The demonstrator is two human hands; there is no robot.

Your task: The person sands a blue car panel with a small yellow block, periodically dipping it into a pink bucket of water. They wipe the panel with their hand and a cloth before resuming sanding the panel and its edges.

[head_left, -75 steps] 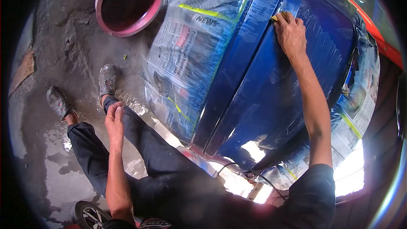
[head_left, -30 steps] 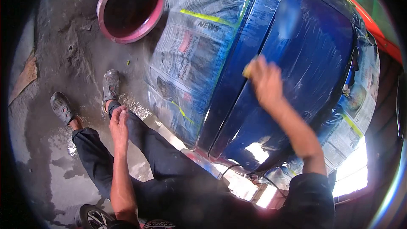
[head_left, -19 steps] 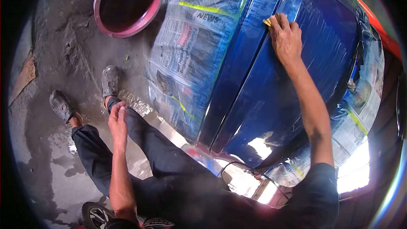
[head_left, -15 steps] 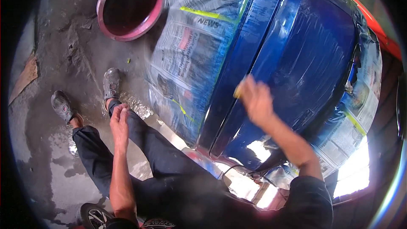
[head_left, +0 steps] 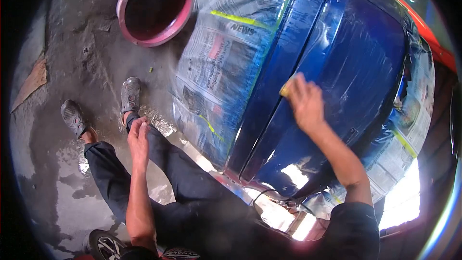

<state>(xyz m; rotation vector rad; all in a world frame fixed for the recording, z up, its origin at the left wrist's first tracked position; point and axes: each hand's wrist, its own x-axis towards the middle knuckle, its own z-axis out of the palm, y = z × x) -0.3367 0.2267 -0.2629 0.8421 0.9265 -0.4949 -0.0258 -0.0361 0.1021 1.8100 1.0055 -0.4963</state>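
My right hand (head_left: pixel 306 103) is over the wet blue car panel (head_left: pixel 356 58), its fingers closed around a small yellow pad (head_left: pixel 285 89). Only the edge of that pad shows past my fingertips, close to the dark seam in the panel. Pale streaks run across the blue paint. My left hand (head_left: pixel 138 135) hangs in front of my knee, away from the car, its fingers loosely extended and nothing visible in it. Newspaper masking (head_left: pixel 207 62) under clear plastic covers the area left of the panel, held by a yellow tape strip (head_left: pixel 239 18).
A pink basin (head_left: pixel 187 17) of dark liquid stands on the wet concrete floor (head_left: pixel 86 82) at upper left. More newspaper (head_left: pixel 385 159) covers the panel's right side. A small wheel (head_left: pixel 106 245) is at lower left, and a thin cable (head_left: pixel 264 191) lies below the panel.
My right hand has moved slightly up and to the right across the panel with the yellow pad. My left hand stays by my knee. The whole view has shifted a little.
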